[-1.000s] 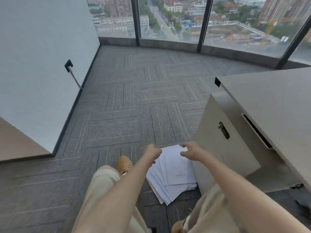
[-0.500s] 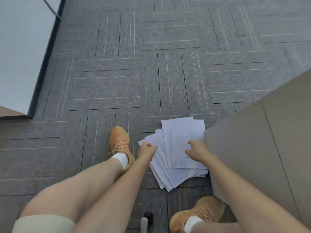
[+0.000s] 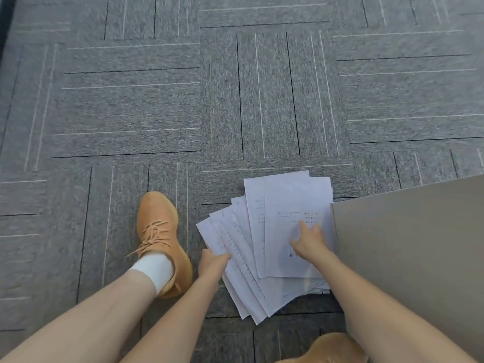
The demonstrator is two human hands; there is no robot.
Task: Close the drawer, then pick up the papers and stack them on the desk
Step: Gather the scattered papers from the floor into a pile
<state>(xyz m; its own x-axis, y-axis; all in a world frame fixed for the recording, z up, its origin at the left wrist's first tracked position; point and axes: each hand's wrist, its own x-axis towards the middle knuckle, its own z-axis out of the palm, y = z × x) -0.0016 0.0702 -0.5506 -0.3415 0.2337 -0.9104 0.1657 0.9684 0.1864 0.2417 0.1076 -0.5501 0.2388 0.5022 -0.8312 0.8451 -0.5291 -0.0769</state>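
Observation:
Several white printed papers [image 3: 277,205] lie fanned out on the grey carpet, their right edge against the beige cabinet side [image 3: 408,247]. My left hand [image 3: 212,260] pinches the left edge of the fan between thumb and fingers. My right hand [image 3: 309,242] rests flat on the top sheet, fingers spread. No drawer front or desk top is visible in this downward view.
Grey patterned carpet tiles [image 3: 235,95] fill the view. My left foot in an orange sneaker [image 3: 157,231] stands just left of the papers. The toe of the other orange sneaker [image 3: 330,349] shows at the bottom edge, below the sheets.
The view has tilted from the room and cabinet down to the floor. Both hands dropped onto the papers; the left now pinches the fan's edge, the right presses the top sheet.

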